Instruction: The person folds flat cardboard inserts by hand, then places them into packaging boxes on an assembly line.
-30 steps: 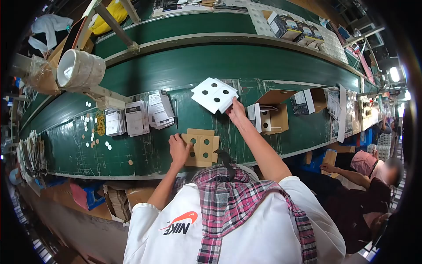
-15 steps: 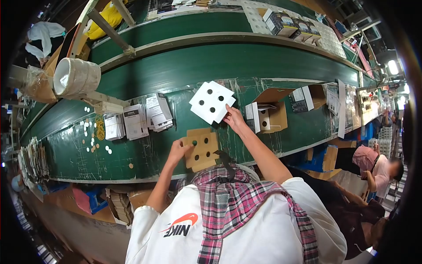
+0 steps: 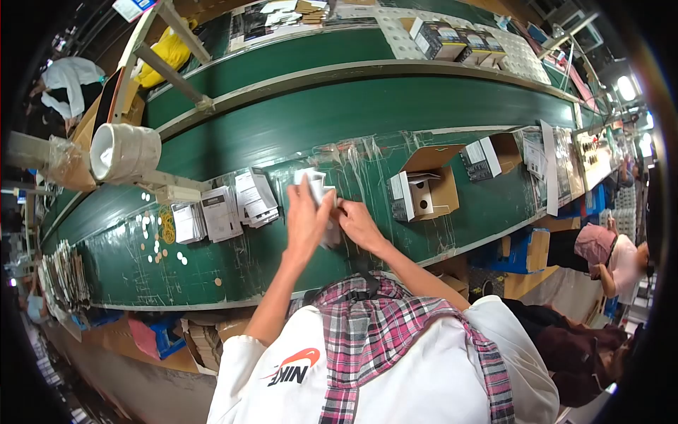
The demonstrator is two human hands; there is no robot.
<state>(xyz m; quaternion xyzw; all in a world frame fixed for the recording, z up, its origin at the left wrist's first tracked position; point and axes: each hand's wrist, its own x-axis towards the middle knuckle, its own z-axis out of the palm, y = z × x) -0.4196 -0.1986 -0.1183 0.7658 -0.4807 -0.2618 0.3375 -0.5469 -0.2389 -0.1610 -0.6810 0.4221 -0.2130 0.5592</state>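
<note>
My left hand and my right hand meet above the green work table, both closed on a white punched card insert that stands on edge and folded between them. The left hand covers most of it; only its top edge and a strip on the right side show. The brown card piece from before is hidden behind my hands. An open brown carton with a white holed insert inside lies just to the right of my right hand.
Stacks of printed leaflets lie left of my hands, with rubber bands and punched paper dots beside them. A tape roll hangs at the upper left. Black boxes sit beyond the green conveyor. A co-worker sits at the right.
My right hand brought the flat white insert down from the table's far side, and my left hand rose off the brown card; both now grip the insert folded between them.
</note>
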